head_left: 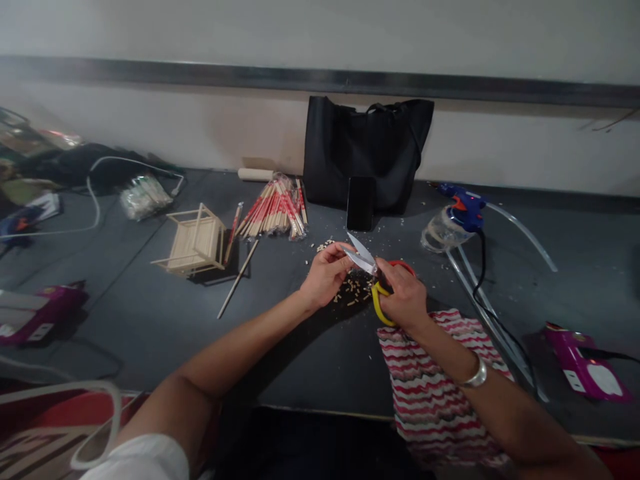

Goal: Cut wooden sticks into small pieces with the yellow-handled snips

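My right hand point(403, 297) grips a pair of yellow-and-red-handled shears point(369, 265), blades apart and pointing up-left. My left hand point(325, 273) is pinched at the blade tips on something too small to make out. Under both hands lies a heap of short cut wooden bits point(356, 291) on the dark table point(160, 320). My right forearm rests on a striped red-and-white cloth point(430, 393).
A small wooden stick frame point(194, 241), a loose stick point(239, 277) and a bundle of wrapped chopsticks point(275, 208) lie to the left. Behind stand a black bag point(365, 147) and a phone point(361, 203). A blue glue gun point(464, 205) sits right, purple glue guns point(583, 363) at both sides.
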Motion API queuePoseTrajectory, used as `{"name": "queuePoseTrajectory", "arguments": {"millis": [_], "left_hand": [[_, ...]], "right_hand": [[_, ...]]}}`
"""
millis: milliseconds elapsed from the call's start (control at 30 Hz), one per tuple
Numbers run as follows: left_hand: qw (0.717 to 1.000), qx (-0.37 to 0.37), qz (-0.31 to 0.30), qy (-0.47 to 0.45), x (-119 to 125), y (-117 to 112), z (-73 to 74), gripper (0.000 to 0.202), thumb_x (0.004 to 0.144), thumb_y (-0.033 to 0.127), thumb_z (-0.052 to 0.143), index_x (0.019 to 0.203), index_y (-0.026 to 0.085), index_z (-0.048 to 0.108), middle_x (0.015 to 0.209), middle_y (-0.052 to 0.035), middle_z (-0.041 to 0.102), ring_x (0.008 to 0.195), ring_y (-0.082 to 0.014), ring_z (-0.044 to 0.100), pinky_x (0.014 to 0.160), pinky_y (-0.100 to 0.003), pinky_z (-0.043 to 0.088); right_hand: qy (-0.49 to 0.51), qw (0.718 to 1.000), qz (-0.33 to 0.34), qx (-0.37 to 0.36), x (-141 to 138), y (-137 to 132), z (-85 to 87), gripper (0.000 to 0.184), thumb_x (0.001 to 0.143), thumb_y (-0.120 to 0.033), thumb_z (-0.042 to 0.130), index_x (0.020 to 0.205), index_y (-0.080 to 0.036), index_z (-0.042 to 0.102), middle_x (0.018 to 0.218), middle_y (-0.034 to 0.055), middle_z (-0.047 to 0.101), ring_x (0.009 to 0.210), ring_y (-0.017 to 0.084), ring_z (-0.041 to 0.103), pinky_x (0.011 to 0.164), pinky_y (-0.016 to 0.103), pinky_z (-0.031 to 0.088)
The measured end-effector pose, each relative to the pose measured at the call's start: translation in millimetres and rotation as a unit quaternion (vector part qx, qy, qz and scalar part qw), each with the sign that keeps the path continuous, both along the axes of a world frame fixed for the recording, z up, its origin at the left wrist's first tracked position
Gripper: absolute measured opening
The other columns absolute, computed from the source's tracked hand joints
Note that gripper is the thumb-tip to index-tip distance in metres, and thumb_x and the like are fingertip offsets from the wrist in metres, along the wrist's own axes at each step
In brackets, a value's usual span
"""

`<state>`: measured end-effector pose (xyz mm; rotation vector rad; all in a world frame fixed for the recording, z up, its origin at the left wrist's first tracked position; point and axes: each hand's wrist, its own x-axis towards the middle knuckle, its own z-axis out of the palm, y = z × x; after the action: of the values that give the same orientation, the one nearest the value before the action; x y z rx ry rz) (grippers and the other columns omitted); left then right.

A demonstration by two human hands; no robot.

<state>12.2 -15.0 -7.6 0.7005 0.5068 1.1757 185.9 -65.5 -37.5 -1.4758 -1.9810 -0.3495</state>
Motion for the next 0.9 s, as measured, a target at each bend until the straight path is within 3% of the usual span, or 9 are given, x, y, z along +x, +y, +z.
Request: {"name": "queuePoseTrajectory", "arguments": {"millis": [400, 633, 900], "left_hand": [[0.999, 0.019, 0.005, 0.043, 1.3, -1.8, 0.9, 0.026, 0.063, 0.029, 0.090, 0.077, 0.018, 0.072, 0.072, 0.0025, 0.068, 0.065, -0.0092, 0.060, 0.069, -0.023, 0.050], [0.998, 0.015, 0.025, 0.059, 1.5, -2.8, 0.2, 0.022, 0.066, 0.027, 0.087, 0.072, 0.017, 0.069, 0.070, 0.0021, 0.067, 0.063, -0.0089, 0.059, 0.066, -0.023, 0.049], [0.999, 0.001, 0.021, 0.049, 2.1, -4.2, 2.2, 0.025, 0.066, 0.030, 0.088, 0.073, 0.015, 0.069, 0.068, 0.0014, 0.066, 0.063, -0.0082, 0.059, 0.064, -0.021, 0.047]], "right_hand": [[0.033, 0.999, 0.013, -0.032, 1.3, 0.0, -6.8, 0.052, 0.075, -0.017, 0.052, 0.125, -0.018, 0.067, 0.085, 0.0059, 0.071, 0.069, 0.019, 0.062, 0.069, 0.029, 0.055], [0.052, 0.996, 0.002, -0.077, -0.4, -1.2, -5.1, 0.055, 0.074, -0.017, 0.053, 0.127, -0.018, 0.067, 0.091, 0.0066, 0.074, 0.070, 0.018, 0.065, 0.069, 0.029, 0.057], [0.087, 0.994, 0.007, -0.067, -1.6, 1.0, -6.9, 0.047, 0.079, -0.018, 0.051, 0.123, -0.018, 0.068, 0.096, 0.0073, 0.076, 0.077, 0.018, 0.069, 0.072, 0.028, 0.058]]}}
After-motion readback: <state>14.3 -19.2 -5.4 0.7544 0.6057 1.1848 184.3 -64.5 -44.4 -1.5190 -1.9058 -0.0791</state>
